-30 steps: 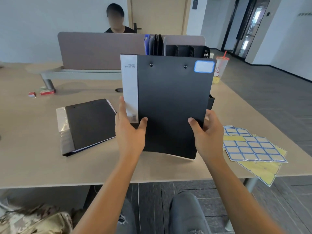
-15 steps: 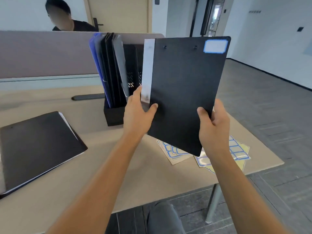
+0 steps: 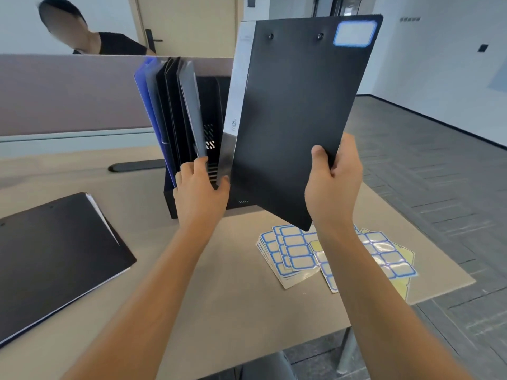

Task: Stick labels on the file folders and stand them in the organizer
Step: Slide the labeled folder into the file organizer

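While the right hand clamps the lower right edge of the black folder, thumb on the front cover and fingers behind, the folder hangs tilted above the worktop at centre frame, its blue-bordered label stuck at the upper right corner. The left hand touches the folder's lower left corner with its thumb, while its straight fingers press against the folders already standing in the black organizer, apparently to hold a slot clear. The folder looks thin, light and fairly stiff, with a smooth, likely slippery cover; gripping low near both bottom corners should steer it best. Another black folder lies flat at lower left; label sheets lie fanned at lower right.
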{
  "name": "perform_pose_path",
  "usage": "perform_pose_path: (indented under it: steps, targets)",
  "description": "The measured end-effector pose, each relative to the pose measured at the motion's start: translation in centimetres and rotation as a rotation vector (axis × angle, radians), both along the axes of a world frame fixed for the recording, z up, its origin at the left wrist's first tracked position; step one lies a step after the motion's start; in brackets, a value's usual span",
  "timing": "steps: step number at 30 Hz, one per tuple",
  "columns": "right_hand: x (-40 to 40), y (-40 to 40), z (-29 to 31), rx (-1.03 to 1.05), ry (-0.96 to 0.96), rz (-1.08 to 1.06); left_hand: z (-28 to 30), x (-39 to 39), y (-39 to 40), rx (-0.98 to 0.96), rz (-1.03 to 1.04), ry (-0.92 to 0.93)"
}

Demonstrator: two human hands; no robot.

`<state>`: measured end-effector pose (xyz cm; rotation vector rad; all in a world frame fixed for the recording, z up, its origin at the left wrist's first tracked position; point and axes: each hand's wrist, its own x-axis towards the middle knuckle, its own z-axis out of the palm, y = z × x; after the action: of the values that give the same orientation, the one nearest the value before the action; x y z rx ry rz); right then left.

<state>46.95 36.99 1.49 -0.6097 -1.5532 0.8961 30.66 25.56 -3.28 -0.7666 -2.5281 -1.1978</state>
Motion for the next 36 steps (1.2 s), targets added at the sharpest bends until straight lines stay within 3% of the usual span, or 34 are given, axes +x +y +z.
perform_pose_path:
  steps: [10,20,36]
  targets:
    - [-4.5,0.2,1.4,0.013,0.040,-0.009,-0.7,-1.6,-0.1,-0.029,-0.016,0.017]
    - [-13.9,-0.7,-0.1,0.056,-0.028,-0.048,-3.8,-4.4,0.0,-0.129,-0.007,0.206]
    - [-21.6,-1.5,-2.3,0.183,-0.127,0.184,-7.2,-6.3,-1.4,-0.102,-0.039,0.376]
